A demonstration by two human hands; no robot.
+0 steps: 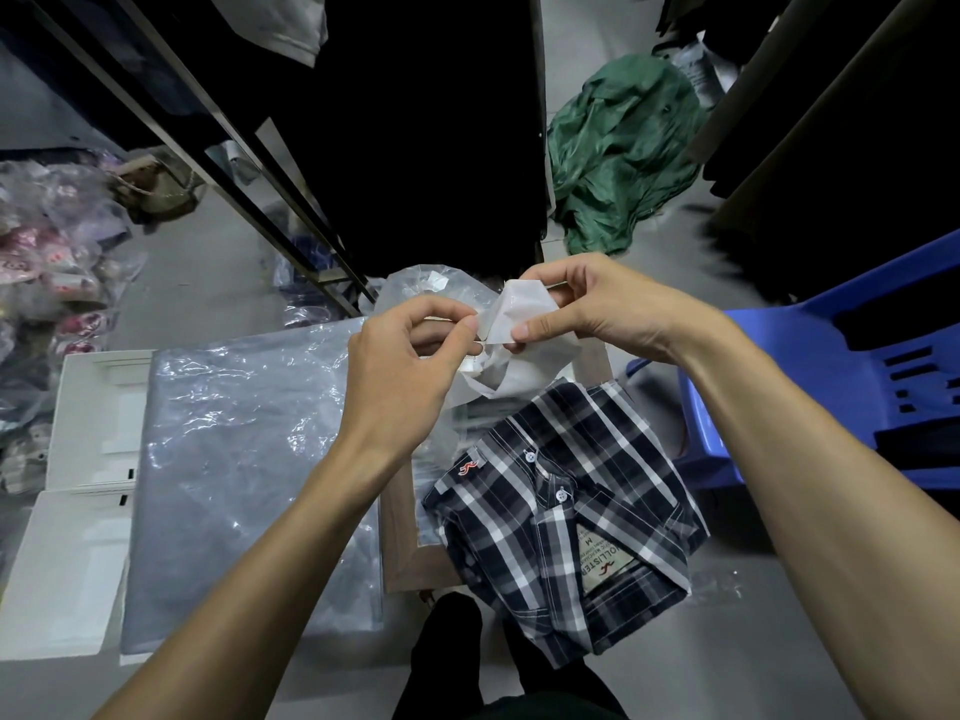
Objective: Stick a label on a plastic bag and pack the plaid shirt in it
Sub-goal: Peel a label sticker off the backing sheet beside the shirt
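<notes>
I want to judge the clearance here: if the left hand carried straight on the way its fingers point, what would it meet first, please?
Probably the white label sheet that the left hand already pinches at its edge, then the right hand gripping the far side. Depth is unclear from this single view.

Two bare forearms are extended forward and angled inward, so the hands are brought close together at mid-frame. The left hand (402, 358) is curled, thumb and forefinger pinched together. The right hand (597, 309) is turned inward, thumb and fingertips likewise pinched.
</notes>
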